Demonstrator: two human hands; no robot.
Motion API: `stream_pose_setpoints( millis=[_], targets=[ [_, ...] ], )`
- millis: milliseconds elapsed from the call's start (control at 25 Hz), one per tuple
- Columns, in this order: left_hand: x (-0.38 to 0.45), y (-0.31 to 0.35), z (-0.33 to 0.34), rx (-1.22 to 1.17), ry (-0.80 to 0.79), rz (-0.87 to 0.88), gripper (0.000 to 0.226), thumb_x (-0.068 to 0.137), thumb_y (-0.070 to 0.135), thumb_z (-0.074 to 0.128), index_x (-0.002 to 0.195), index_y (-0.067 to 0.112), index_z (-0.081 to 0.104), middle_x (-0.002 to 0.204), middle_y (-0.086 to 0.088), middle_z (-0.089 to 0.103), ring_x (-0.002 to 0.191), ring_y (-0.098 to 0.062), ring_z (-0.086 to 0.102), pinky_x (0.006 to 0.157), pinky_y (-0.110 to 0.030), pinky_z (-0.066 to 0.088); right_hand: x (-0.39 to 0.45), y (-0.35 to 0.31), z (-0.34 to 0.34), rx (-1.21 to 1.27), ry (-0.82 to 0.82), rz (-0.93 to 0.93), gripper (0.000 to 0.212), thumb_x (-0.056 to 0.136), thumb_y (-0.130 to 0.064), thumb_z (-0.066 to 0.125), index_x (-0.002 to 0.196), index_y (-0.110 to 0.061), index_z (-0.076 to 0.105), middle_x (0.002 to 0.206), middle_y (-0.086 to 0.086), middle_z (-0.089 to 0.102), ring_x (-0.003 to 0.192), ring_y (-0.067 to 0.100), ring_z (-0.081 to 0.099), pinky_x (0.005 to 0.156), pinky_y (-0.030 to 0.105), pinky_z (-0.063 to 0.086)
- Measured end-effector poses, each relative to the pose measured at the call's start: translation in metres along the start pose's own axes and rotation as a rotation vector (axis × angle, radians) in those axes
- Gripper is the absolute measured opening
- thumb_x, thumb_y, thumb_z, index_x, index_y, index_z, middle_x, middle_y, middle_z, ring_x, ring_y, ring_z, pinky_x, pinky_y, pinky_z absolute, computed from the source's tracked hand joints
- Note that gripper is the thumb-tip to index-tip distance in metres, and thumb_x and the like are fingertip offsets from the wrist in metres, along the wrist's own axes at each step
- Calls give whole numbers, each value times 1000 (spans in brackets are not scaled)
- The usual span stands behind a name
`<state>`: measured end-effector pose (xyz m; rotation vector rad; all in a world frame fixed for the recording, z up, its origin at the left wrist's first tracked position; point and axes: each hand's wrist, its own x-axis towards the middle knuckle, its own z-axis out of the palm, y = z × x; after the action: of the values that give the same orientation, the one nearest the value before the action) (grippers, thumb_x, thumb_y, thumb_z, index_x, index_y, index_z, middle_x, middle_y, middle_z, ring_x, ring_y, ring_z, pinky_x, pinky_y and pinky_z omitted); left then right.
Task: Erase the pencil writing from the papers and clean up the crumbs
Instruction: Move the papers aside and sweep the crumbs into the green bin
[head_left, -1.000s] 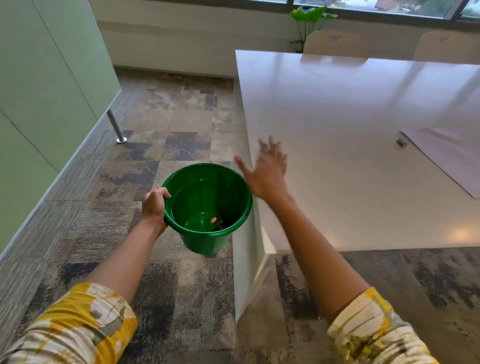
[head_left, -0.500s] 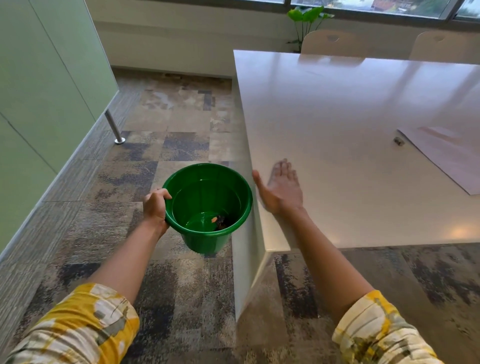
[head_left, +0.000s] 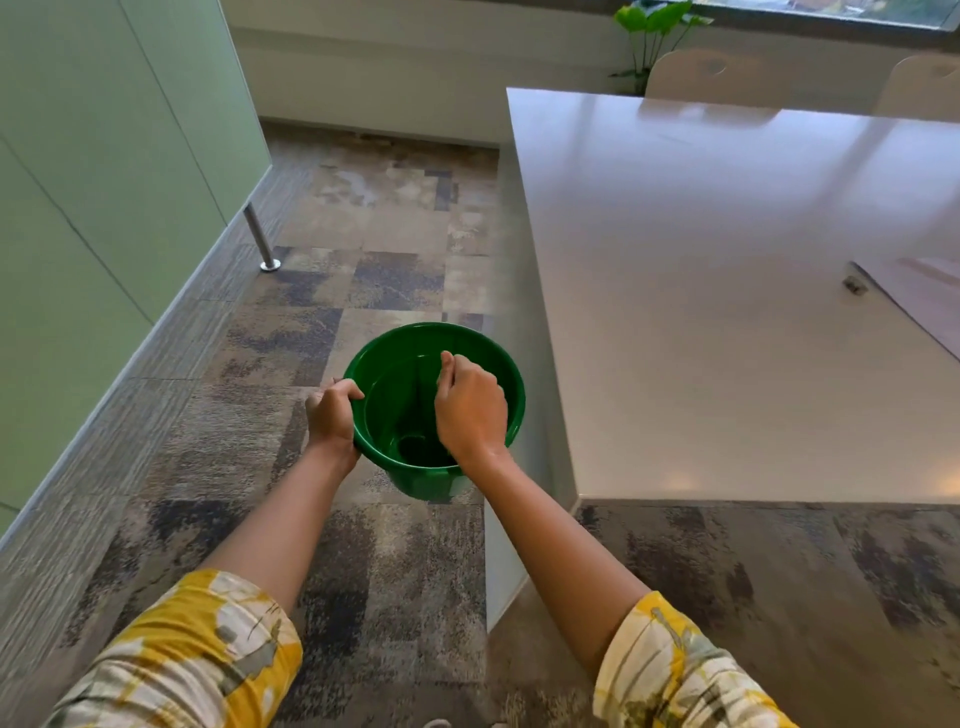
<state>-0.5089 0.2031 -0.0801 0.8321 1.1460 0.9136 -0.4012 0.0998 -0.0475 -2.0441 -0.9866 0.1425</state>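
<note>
My left hand grips the near-left rim of the round green plastic bucket, fingers curled over the lip at about nine o'clock on it, holding it just beside the table's left edge, as it did a second ago. What has changed is my right hand: half a second back it lay open on the edge of the glossy pale rectangular table, palm turned toward the bucket; now it hangs over the bucket's mouth, fingers loosely bunched and pointing down. I cannot tell whether they pinch anything. I read that as a sweep of crumbs carried off the edge and being dropped in (the crumbs themselves are too small for me to make out).

Inside the bucket I see bare green wall and a dark patch at the bottom; my right hand covers the rest, so I cannot say what lies there.

Far off at three o'clock, the pale sheet of paper lies flat on the table, with a small dark block, probably the eraser, just beside its left corner. More sweeping may remain near it.
</note>
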Motion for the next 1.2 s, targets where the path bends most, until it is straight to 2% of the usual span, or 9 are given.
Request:
stream_pose_setpoints(
  millis=[120, 240, 360, 480, 600, 720, 880, 1080, 1200],
  targets=[
    [3, 1, -21, 14, 31, 16, 21, 77, -9, 43, 68, 9, 47, 72, -11, 56, 64, -26, 57, 55, -29, 51, 8, 17, 8, -89, -216, -44, 17, 98, -13, 52, 106, -21, 65, 109, 2, 60, 107, 19, 43, 90, 31, 31],
    [8, 4, -42, 34, 77, 41, 25, 78, -10, 43, 65, 10, 44, 69, -10, 54, 61, -23, 54, 47, -21, 47, 10, 35, 21, -28, -213, -3, 35, 91, -13, 65, 123, -23, 55, 131, -1, 51, 129, 19, 30, 103, 28, 21],
    [18, -2, -57, 40, 117, 61, 26, 79, -12, 42, 65, 9, 45, 66, -9, 52, 59, -21, 52, 43, -17, 43, 3, 51, 43, 119, -161, 166, 62, 87, -10, 70, 140, -14, 38, 141, 6, 39, 133, 20, 34, 115, 34, 31],
    [33, -21, -70, 41, 137, 78, 28, 79, -12, 43, 62, 10, 42, 63, -7, 51, 57, -19, 52, 43, -18, 43, -11, 69, 68, 312, -154, 383, 54, 92, -11, 64, 138, -9, 36, 138, 11, 45, 123, 22, 50, 105, 34, 46],
    [53, -54, -84, 67, 132, 92, 29, 79, -12, 44, 61, 11, 43, 62, -5, 51, 58, -17, 51, 46, -19, 44, -28, 95, 99, 257, -211, 500, 29, 97, -15, 52, 125, -8, 51, 121, 12, 58, 101, 22, 58, 85, 31, 51],
    [77, -102, -104, 76, 140, 105, 30, 78, -11, 45, 60, 13, 45, 60, -5, 50, 58, -18, 48, 51, -22, 41, -42, 133, 136, 231, -287, 546, 31, 98, -17, 43, 124, -9, 58, 109, 8, 62, 99, 24, 59, 86, 34, 50],
    [111, -168, -131, 86, 162, 74, 26, 80, -6, 48, 65, 14, 46, 68, -7, 52, 67, -21, 50, 57, -28, 42, -46, 181, 199, 155, -339, 505, 36, 95, -23, 40, 123, -11, 60, 111, 12, 66, 100, 28, 62, 91, 44, 55],
    [160, -289, -161, 277, 135, -11, 17, 89, 0, 52, 89, 16, 44, 88, -7, 52, 79, -23, 51, 64, -33, 45, -77, 278, 296, 169, -320, 547, 30, 97, -15, 41, 121, -9, 58, 106, 9, 63, 93, 23, 60, 79, 31, 48],
    [188, -383, -177, 367, 100, -38, 34, 91, -6, 49, 112, 19, 38, 104, -4, 53, 89, -20, 57, 77, -39, 54, -106, 348, 354, 163, -274, 586, 31, 97, -11, 40, 125, -8, 53, 104, 9, 62, 89, 22, 58, 77, 32, 48]
  ],
)
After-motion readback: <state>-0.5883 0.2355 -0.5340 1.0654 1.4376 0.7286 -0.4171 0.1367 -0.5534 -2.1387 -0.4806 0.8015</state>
